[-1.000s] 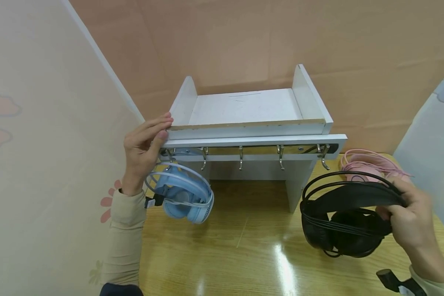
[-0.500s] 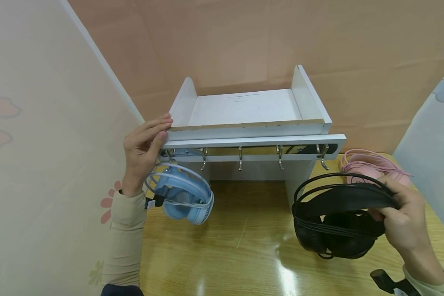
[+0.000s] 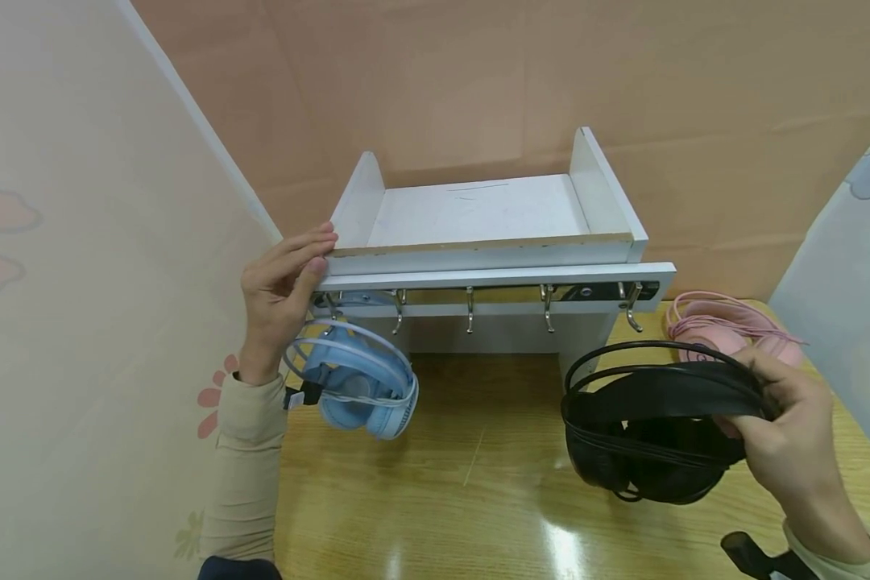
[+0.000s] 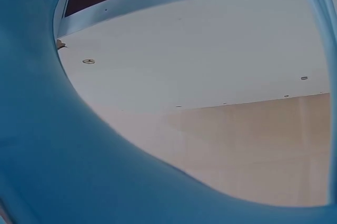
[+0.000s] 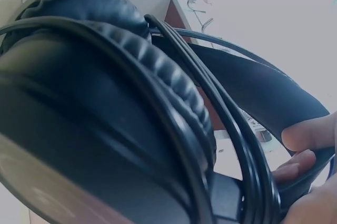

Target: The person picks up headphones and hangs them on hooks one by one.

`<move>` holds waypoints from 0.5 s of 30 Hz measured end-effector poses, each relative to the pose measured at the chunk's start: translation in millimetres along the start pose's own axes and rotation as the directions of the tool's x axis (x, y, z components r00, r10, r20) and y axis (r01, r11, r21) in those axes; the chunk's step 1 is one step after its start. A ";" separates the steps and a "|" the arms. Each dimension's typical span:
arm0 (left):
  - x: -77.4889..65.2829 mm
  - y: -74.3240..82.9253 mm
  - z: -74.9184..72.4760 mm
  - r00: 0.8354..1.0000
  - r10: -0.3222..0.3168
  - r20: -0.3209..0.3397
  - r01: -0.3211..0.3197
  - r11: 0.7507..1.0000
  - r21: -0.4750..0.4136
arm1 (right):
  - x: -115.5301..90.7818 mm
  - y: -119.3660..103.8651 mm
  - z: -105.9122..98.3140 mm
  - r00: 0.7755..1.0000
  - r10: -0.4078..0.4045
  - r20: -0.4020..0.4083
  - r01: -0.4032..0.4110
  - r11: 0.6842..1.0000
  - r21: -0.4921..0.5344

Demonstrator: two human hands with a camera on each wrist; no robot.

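Note:
My right hand [image 3: 793, 439] grips a pair of black headphones [image 3: 648, 471] by the headband, in front of the rack's right end and below the hooks. Its cable is looped across the ear cups; in the right wrist view, thumb and fingers pinch the padded band [image 5: 274, 103]. At the rack's left end, my left hand [image 3: 279, 298] holds the corner of the white rack [image 3: 478, 256], thumb on the front. Below that hand, light blue headphones [image 3: 358, 391] hang from the leftmost hook. Blue plastic [image 4: 95, 166] fills much of the left wrist view.
Several metal hooks [image 3: 470, 310] line the rack's front rail. Pink headphones [image 3: 714, 330] with a bundled cable lie on the wooden surface [image 3: 471, 515] behind my right hand. A patterned white panel [image 3: 101, 306] stands on the left, another at the right.
My right hand has moved a little to the left with the black headphones, closer in front of the rack's right leg. The left hand and the blue headphones stay put.

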State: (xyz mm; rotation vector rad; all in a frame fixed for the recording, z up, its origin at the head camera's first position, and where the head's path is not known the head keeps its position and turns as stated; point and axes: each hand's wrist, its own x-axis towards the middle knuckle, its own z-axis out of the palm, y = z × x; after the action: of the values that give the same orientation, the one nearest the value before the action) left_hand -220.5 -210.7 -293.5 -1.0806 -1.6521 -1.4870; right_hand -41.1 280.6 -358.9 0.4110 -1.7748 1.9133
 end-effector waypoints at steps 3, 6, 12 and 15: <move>-0.3 -0.7 0.1 1.000 0.001 -0.003 -0.001 1.000 -0.002 | 0.6 2.2 1.4 1.000 -0.023 0.014 0.022 0.996 0.092; -0.8 -1.1 -0.2 1.000 0.001 -0.006 -0.001 1.000 0.002 | 2.1 5.4 3.6 0.998 -0.054 0.041 0.045 0.978 0.202; -1.0 -2.0 -0.4 1.000 0.008 -0.008 -0.008 1.000 -0.001 | 4.9 4.4 12.4 0.994 -0.070 0.080 0.040 0.945 0.326; -0.5 -2.2 0.1 1.000 0.010 -0.009 -0.010 1.000 -0.005 | 5.4 2.0 16.9 0.994 -0.066 0.085 0.035 0.943 0.332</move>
State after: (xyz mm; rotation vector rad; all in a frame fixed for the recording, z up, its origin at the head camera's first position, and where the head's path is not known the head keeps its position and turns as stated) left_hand -222.2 -210.7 -295.0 -1.0814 -1.6356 -1.4883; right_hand -48.6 264.6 -355.9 0.6681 -1.4810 2.1914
